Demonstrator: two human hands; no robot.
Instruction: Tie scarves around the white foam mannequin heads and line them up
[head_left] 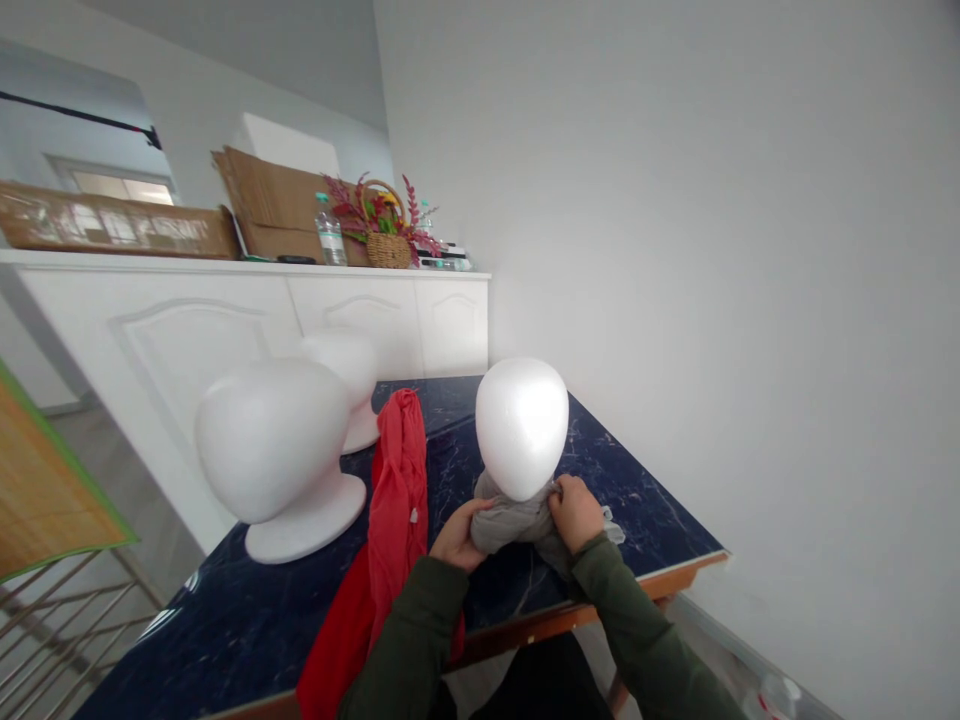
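Note:
A white mannequin head (522,425) stands upright on the dark blue marbled table (630,495). Around its neck is wrapped a grey scarf (514,522), bunched in folds that hide the base. My left hand (459,535) grips the scarf at the left side of the neck, thumb on top. On the other side my right hand (576,512) pinches the cloth close under the head. Part of the grey fabric hangs below, between my hands, and a pale end lies on the table past my right wrist. A red scarf (403,470) lies lengthwise to the left, partly behind my left sleeve.
Two more white mannequin heads, a near one (274,440) and a farther one (346,365), stand at the table's left. Behind is a white cabinet (202,320) bearing cardboard boxes (277,205), a water bottle (330,232) and a flower basket (388,248). A wall rises at the right.

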